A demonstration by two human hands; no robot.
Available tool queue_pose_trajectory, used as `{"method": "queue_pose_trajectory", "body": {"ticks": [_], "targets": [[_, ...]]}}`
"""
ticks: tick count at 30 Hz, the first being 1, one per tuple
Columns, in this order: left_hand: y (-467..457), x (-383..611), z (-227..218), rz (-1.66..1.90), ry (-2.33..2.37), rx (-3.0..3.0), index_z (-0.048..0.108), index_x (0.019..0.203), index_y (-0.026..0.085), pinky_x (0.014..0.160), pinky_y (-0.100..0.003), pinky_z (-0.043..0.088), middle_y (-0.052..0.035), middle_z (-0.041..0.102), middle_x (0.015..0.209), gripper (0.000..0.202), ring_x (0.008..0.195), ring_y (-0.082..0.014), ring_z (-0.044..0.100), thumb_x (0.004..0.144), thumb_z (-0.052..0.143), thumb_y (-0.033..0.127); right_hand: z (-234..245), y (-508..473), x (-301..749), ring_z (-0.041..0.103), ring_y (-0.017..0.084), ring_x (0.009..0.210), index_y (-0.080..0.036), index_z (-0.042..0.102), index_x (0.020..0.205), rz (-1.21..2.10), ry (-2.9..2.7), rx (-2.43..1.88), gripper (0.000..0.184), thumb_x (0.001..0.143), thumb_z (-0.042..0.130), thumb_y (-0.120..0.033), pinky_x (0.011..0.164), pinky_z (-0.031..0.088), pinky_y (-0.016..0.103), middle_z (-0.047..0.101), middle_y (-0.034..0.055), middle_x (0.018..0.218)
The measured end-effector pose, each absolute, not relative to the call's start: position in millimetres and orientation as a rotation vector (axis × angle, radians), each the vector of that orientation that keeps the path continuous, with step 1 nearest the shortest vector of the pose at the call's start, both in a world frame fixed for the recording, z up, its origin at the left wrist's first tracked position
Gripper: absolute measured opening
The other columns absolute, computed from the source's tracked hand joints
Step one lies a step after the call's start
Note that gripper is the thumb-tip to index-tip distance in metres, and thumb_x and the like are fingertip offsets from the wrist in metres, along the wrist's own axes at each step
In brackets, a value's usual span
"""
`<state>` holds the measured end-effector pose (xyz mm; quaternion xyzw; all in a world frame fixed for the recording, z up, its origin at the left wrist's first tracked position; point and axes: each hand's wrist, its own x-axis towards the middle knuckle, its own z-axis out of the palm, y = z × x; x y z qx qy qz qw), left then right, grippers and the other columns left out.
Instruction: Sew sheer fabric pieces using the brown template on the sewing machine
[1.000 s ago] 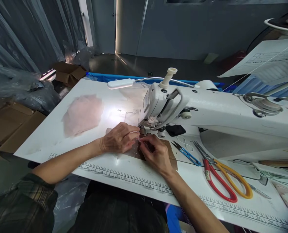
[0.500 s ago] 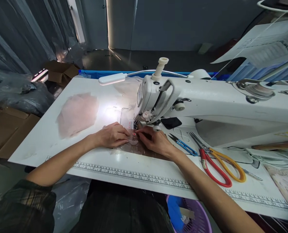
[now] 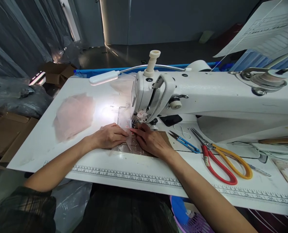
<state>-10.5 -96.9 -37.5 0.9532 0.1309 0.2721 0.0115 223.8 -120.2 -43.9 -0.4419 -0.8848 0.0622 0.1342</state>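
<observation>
Fingers (image 3: 121, 132) of both hands were spread flat, unclenched, on a small sheer fabric piece (image 3: 131, 139) at mid-frame, just below the needle of the sewing machine (image 3: 207, 94). The left hand (image 3: 108, 136) and right hand (image 3: 150, 139) were set either side of it, apparently to hold it smooth against the counter (image 3: 49, 136). Scissors (image 3: 221, 161) and thread snips (image 3: 184, 142) were laid at lower right, within reach.

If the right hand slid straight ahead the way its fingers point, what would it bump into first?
Probably the presser foot under the head of the sewing machine. The right hand points up and to the left, and its tips are very close to the foot, though depth is hard to judge from this view.
</observation>
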Motion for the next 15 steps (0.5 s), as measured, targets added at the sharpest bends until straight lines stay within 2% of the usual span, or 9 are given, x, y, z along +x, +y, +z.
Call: {"method": "queue_pose_trajectory", "body": {"ticks": [6,10,12,15], "targets": [[-106.1,-7.5,-29.8,0.738,0.399,3.078,0.068,0.077,0.016,0.07,-0.034,0.049,-0.0059,0.072,0.094,0.017,0.074,-0.0161,0.064,0.087,0.06,0.027,-48.2,-121.0,221.8,0.061,0.018,0.075,-0.023,0.064,0.125,0.123,-2.569,-1.232,0.038,0.094,0.041,-0.023,0.059,0.046,0.027,0.065,0.0126,0.107],[-105.5,-7.3,-33.1,0.768,0.404,3.183,0.068,0.075,0.017,0.08,-0.034,0.05,-0.005,0.072,0.101,0.022,0.081,-0.0144,0.064,0.091,0.053,0.018,-48.5,-121.0,222.8,0.063,0.018,0.078,-0.023,0.064,0.125,0.193,-2.527,-1.248,0.039,0.094,0.041,-0.022,0.062,0.048,0.028,0.065,0.0118,0.104],[-104.7,-8.0,-33.3,0.755,0.42,3.184,0.068,0.079,0.018,0.084,-0.035,0.05,-0.0044,0.071,0.104,0.022,0.084,-0.0141,0.064,0.093,0.052,0.018,-47.9,-120.7,223.3,0.063,0.019,0.079,-0.023,0.064,0.125,0.237,-2.505,-1.264,0.041,0.092,0.041,-0.021,0.064,0.048,0.029,0.066,0.011,0.103],[-104.2,-9.6,-31.8,0.765,0.439,3.141,0.07,0.086,0.019,0.078,-0.033,0.049,-0.0046,0.072,0.101,0.02,0.082,-0.0142,0.064,0.094,0.051,0.021,-47.2,-120.2,223.4,0.063,0.019,0.078,-0.022,0.064,0.126,0.263,-2.481,-1.282,0.043,0.091,0.04,-0.022,0.064,0.048,0.03,0.066,0.0115,0.102]]}}
